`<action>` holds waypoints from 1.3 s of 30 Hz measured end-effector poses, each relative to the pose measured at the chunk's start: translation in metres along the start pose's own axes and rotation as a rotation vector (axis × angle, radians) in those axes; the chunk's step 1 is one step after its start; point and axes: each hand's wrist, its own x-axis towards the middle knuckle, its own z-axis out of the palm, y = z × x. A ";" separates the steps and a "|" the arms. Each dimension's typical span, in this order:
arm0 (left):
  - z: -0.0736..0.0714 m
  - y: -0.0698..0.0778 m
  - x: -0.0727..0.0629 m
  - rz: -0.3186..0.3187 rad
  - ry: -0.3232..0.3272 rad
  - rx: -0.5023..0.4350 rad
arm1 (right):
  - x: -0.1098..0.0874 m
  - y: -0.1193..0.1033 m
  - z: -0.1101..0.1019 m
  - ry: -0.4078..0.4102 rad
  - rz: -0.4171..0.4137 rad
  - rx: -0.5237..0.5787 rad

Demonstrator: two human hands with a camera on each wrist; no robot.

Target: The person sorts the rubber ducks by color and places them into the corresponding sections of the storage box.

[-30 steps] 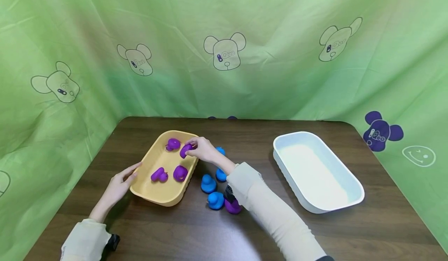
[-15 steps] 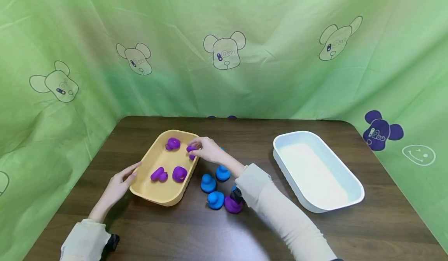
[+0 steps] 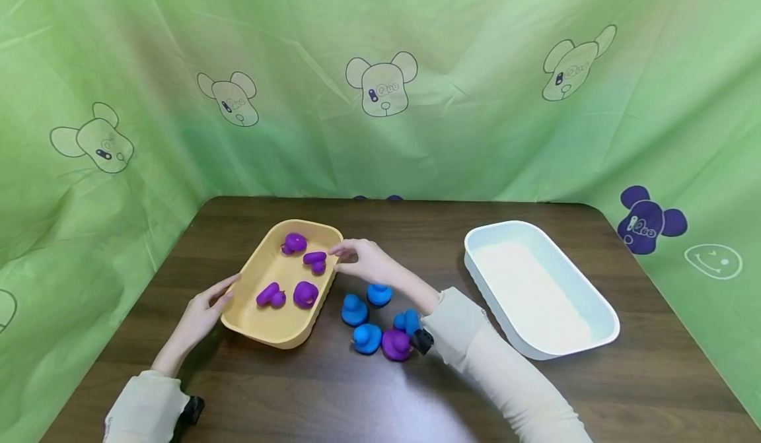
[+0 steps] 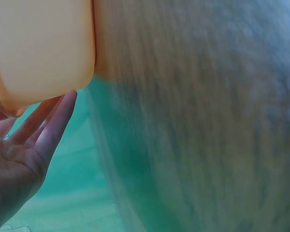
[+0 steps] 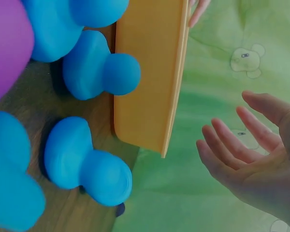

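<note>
My left hand [image 3: 201, 314] touches the left rim of the yellow tray [image 3: 239, 325] with its fingers extended; the left wrist view shows fingertips right at the tray's wall. Purple rubber ducks lie inside the tray: one near the far end [image 3: 294, 243], one by the right wall [image 3: 316, 262], two nearer the front [image 3: 306, 294] [image 3: 271, 295]. My right hand [image 3: 371, 261] hovers over the tray's right rim, fingers apart and nothing held. That hand is spread loosely in the right wrist view. Below it stand several blue rubber ducks [image 3: 354, 310] and one purple duck [image 3: 396, 344].
A white tray [image 3: 516, 339] stands on the right part of the brown wooden table [image 3: 285, 397]. Green cloth [image 3: 452, 146] printed with bear heads hangs behind and beside the table. The right sleeve [image 3: 493, 364] reaches across the front right.
My right hand has let go of a purple duck, which lies in the yellow tray by its right wall. The hand has drawn back to the right. The left hand stays put.
</note>
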 end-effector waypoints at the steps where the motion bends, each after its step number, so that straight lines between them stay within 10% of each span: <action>1: 0.000 0.000 0.000 -0.002 -0.002 -0.003 | -0.002 0.000 -0.001 0.001 -0.004 0.003; 39: 0.000 0.000 0.000 0.000 0.002 -0.016 | -0.078 0.003 -0.016 -0.004 -0.018 -0.076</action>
